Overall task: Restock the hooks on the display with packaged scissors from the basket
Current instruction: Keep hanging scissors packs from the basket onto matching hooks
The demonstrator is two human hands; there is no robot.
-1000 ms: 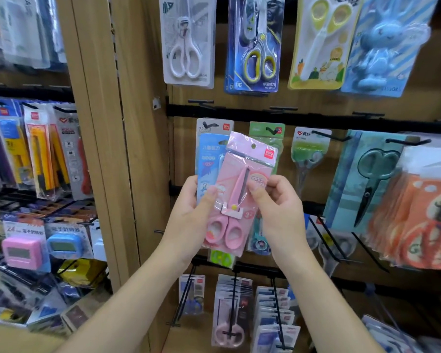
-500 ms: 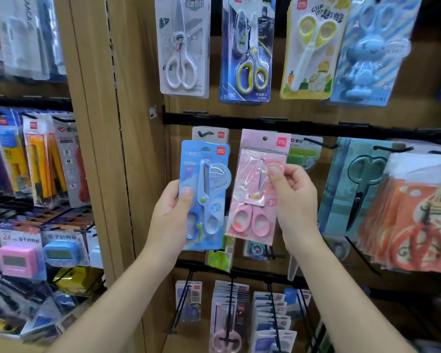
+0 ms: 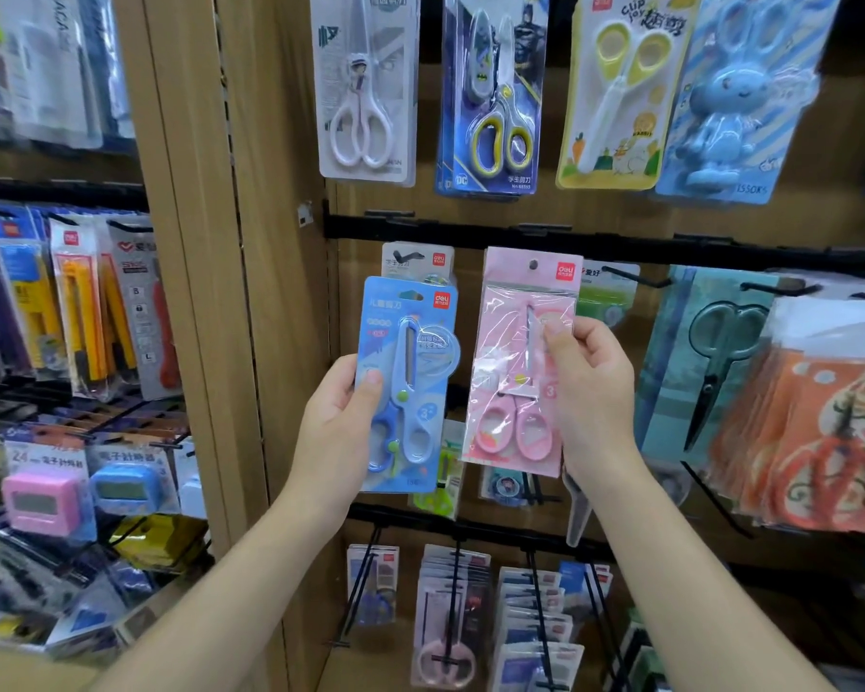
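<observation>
My left hand (image 3: 343,422) grips a blue pack of scissors (image 3: 413,382) by its left edge, thumb on the front. My right hand (image 3: 588,387) pinches a pink pack of scissors (image 3: 510,392) at its right side, thumb across the clear film. Both packs are upright, side by side, in front of the middle row of the display. The pink pack's hang hole sits just under the black rail (image 3: 470,229). Behind the blue pack hangs another pack (image 3: 418,259) on a hook. The basket is out of view.
Above the rail hang white (image 3: 363,92), yellow-handled (image 3: 495,102), yellow (image 3: 620,87) and blue rabbit (image 3: 735,97) packs. A bare hook (image 3: 635,279) sticks out right of the pink pack. Orange packs (image 3: 820,432) crowd the right. A wooden post (image 3: 211,292) divides off the left shelves.
The two packs were held together as one stack a second ago; my hands have separated them, blue in the left, pink in the right, and raised the pink one toward the rail.
</observation>
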